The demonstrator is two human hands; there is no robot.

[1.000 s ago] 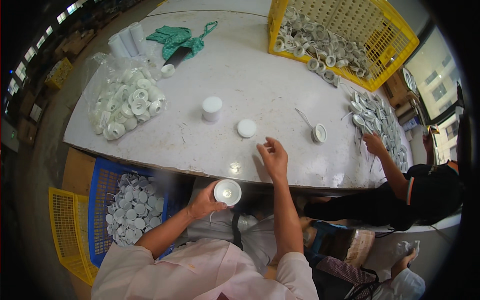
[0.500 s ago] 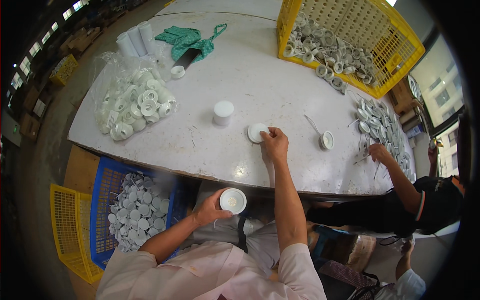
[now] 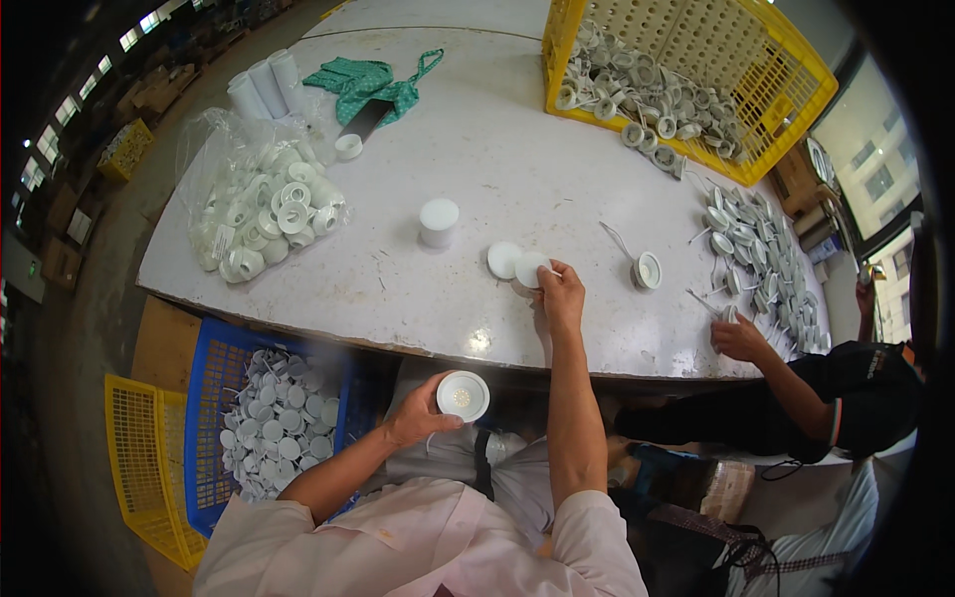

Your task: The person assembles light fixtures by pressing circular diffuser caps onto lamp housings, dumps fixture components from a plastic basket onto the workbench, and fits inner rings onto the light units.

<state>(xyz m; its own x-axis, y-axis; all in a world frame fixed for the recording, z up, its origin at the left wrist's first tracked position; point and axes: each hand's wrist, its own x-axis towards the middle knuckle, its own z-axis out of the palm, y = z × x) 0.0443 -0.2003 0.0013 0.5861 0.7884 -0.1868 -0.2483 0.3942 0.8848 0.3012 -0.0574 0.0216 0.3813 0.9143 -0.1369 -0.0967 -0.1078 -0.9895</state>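
Observation:
My left hand (image 3: 410, 416) is closed around a round white LED downlight (image 3: 463, 396), held over my lap with its open face up and the LED dots visible inside. Between the fingertips of my right hand (image 3: 564, 300) is a thin white disc (image 3: 532, 269). It overlaps the edge of another white disc (image 3: 502, 260) lying on the table. Just left of these stands a taller stack of white discs (image 3: 439, 221). Off to the right, a single downlight with a wire (image 3: 648, 271) lies on the tabletop.
A clear bag of white rings (image 3: 274, 214), white tubes (image 3: 264, 88) and green cloth (image 3: 373, 85) lie far left. Yellow crate (image 3: 686, 129) holds lamp parts; more downlights (image 3: 761, 259) lie right, near a co-worker's hand (image 3: 738, 338). Blue basket (image 3: 199, 428) of discs stands below left.
My right hand has slid a disc off the other one, a little to the right. The co-worker's hand has moved nearer the table's front edge. My left hand keeps its hold.

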